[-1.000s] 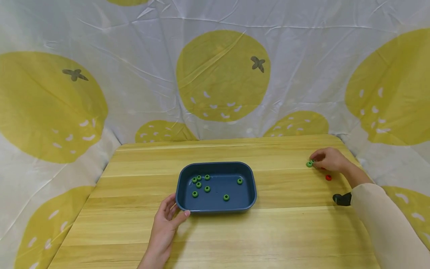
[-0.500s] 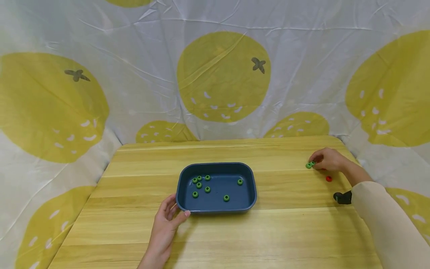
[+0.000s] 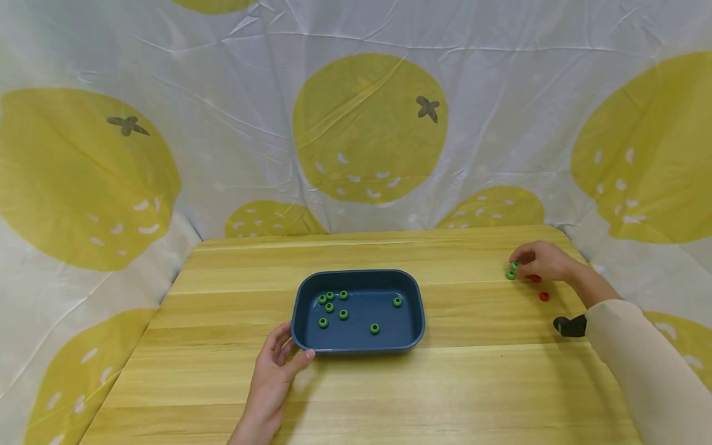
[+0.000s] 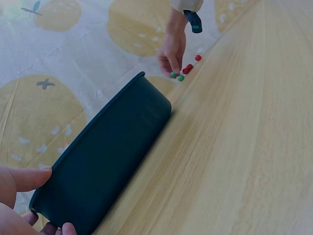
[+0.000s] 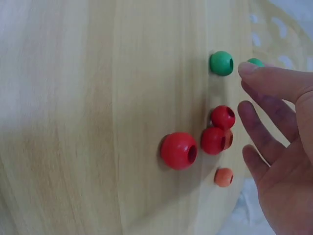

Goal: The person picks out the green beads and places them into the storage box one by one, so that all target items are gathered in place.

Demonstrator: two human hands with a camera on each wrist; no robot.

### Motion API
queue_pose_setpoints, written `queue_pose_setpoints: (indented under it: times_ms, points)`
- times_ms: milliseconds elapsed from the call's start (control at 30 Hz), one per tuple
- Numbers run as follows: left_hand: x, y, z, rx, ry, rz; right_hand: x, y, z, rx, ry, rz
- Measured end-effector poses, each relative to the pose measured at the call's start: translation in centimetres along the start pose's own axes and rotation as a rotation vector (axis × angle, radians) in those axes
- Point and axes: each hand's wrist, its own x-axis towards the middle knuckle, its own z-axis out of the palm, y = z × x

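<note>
My left hand grips the near left corner of a dark blue tray, thumb at the rim and fingers along the side. Inside the tray lie several green beads. At the table's far right, my right hand pinches a green bead between thumb and fingertips; the thumb partly covers it in the right wrist view. Just beside it, another green bead rests on the table. Red beads and orange beads lie close to the right hand's lower fingers.
The wooden table ends on the right near the beads. A curtain with yellow fruit print hangs behind and at both sides. A black device sits at the right wrist, by the pale sleeve.
My right hand has risen slightly with the pinched green bead, which now shows above the other green one. More of the red beads beneath shows. The left hand and tray stay put.
</note>
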Motion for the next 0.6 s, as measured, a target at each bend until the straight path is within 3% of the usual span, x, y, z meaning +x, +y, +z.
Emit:
queue_pose_setpoints:
  times_ms: [600]
  points:
    - [0.0, 0.0, 0.0, 0.0, 0.0, 0.009, 1.6, -4.2, 2.4, 0.361, -0.053, -0.023]
